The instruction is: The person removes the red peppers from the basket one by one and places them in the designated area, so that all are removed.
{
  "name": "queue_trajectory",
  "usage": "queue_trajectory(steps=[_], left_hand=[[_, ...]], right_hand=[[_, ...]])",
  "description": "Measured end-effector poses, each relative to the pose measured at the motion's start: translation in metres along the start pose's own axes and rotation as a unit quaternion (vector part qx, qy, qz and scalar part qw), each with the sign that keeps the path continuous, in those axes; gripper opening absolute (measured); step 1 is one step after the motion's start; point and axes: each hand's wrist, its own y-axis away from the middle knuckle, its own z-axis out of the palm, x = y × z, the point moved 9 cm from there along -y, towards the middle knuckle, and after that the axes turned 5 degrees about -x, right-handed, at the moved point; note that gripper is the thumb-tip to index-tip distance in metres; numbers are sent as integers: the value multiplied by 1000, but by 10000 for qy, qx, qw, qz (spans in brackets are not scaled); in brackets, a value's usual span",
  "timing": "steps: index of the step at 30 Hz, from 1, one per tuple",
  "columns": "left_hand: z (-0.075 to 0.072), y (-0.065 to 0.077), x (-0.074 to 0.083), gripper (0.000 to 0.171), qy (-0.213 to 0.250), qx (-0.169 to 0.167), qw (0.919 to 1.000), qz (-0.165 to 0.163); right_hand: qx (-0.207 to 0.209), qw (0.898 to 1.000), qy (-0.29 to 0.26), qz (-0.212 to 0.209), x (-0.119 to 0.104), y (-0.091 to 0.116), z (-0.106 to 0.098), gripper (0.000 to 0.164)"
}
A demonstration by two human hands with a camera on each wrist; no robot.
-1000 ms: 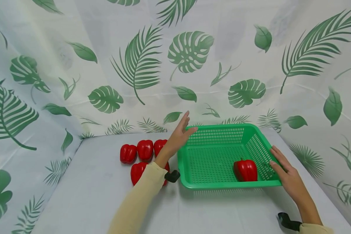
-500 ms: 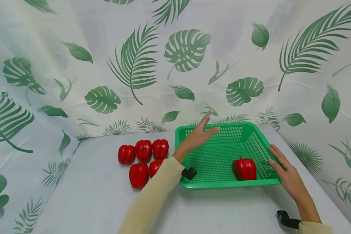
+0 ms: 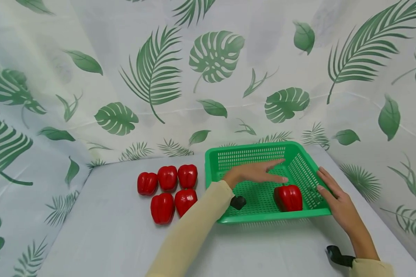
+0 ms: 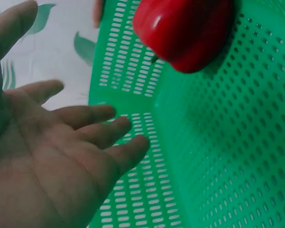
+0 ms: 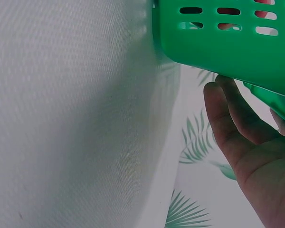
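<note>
A green plastic basket (image 3: 253,219) stands on the table. One red bell pepper (image 3: 288,198) lies in its near right part. My left hand (image 3: 253,172) is over the basket with fingers spread and nothing in it. Its fingertips are close to the pepper's upper left; in the left wrist view a gap shows between the fingers (image 4: 126,154) and the pepper (image 4: 185,33). My right hand (image 3: 339,202) rests against the basket's right rim with its fingers fairly straight. In the right wrist view its fingertips (image 5: 216,92) touch the basket's outer wall (image 5: 218,52).
Several more red bell peppers (image 3: 167,178) sit in two rows on the white table (image 3: 107,231), left of the basket. My left sleeve (image 3: 197,223) partly covers one. A leaf-patterned sheet (image 3: 180,77) hangs behind and at both sides. Each wrist wears a black mount (image 3: 339,256).
My left hand has moved right from the basket's left rim, lowering over the inside towards the bell pepper. My right hand stays at the right rim. The view has shifted slightly.
</note>
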Motion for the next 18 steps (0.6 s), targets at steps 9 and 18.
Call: queue_trajectory(steps=[9, 18], left_hand=[[20, -16, -8, 65, -150, -359, 9979, -517], [35, -28, -13, 49, 185, -532, 9964, -626]], right_hand=[[18, 10000, -34, 55, -2, 2, -1, 60], [14, 10000, -76, 55, -2, 2, -1, 60]])
